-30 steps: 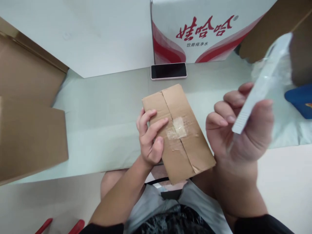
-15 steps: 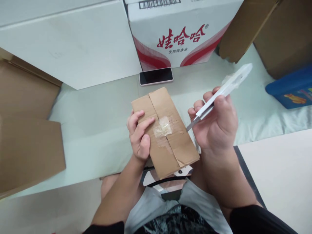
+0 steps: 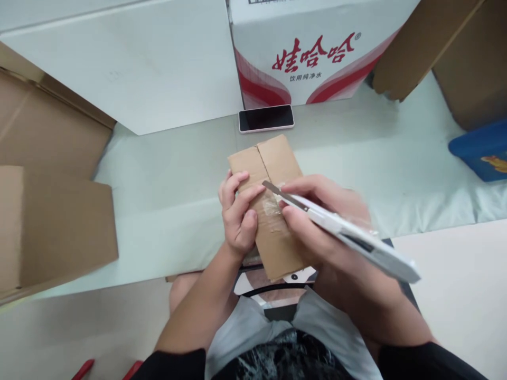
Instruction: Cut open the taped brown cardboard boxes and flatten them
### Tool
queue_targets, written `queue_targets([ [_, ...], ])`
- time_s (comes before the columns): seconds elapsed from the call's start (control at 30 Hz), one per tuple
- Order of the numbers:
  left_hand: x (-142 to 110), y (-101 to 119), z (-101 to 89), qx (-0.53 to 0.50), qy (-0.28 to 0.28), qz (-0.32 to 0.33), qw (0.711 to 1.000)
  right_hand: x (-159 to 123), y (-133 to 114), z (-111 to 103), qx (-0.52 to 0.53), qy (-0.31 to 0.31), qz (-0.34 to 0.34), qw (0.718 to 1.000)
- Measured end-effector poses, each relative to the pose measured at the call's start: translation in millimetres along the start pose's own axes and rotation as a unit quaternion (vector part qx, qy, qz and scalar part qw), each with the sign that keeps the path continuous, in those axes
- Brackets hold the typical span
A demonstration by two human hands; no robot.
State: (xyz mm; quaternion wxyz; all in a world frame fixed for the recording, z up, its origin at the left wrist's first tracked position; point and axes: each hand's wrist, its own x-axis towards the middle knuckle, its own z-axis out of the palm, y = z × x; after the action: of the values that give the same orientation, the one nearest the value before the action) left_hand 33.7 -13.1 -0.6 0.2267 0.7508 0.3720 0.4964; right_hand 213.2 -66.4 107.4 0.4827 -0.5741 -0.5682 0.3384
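Observation:
A flat brown cardboard box [image 3: 279, 245] is tilted above my lap, with a seam down its middle and clear tape [image 3: 271, 206] across that seam. My left hand [image 3: 240, 214] grips its left edge, fingertips lying on the top face. In my right hand [image 3: 328, 221] is a white utility knife [image 3: 356, 240], its metal blade out and pointing up-left over the box near my left index fingertip. Whether the blade touches the cardboard I cannot tell. The right hand hides the box's right side.
A phone [image 3: 266, 119] lies on the pale green cloth [image 3: 170, 184] beyond the box. Behind it stand a white carton [image 3: 130, 68] and a red-and-white water carton [image 3: 312, 58]. Open cardboard boxes [image 3: 67, 227] are at left, with a blue container [image 3: 479, 142] at right.
My right hand has swung left over the box, turning the knife so the blade now points up-left across the tape instead of down at the right edge. The left hand keeps its hold.

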Motion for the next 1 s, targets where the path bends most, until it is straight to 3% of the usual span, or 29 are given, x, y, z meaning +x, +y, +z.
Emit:
queue_targets([
  [0.07,0.5,-0.2,0.0,0.001,-0.002,0.014,1.0,-0.2,-2.8,0.1,-0.041,0.001,0.006,0.999],
  [0.2,1.2,0.0,-0.6,0.017,-0.013,0.022,1.0,-1.9,1.5,-1.0,-0.011,0.009,0.038,0.999],
  [0.43,1.0,-0.9,-0.5,0.024,-0.007,0.025,0.999,0.8,6.0,-2.2,-0.037,0.017,0.02,0.999],
  [0.57,0.6,-0.9,-1.1,0.027,-0.01,0.024,0.999,4.5,5.9,-4.1,-0.025,0.013,0.042,0.999],
  [0.83,0.7,-0.9,-1.1,0.026,-0.009,0.016,1.0,3.1,8.8,3.3,-0.14,0.01,0.011,0.99],
  [1.0,0.2,-1.1,-0.7,0.02,-0.01,0.011,1.0,6.5,8.0,1.8,-0.172,-0.032,0.016,0.984],
])
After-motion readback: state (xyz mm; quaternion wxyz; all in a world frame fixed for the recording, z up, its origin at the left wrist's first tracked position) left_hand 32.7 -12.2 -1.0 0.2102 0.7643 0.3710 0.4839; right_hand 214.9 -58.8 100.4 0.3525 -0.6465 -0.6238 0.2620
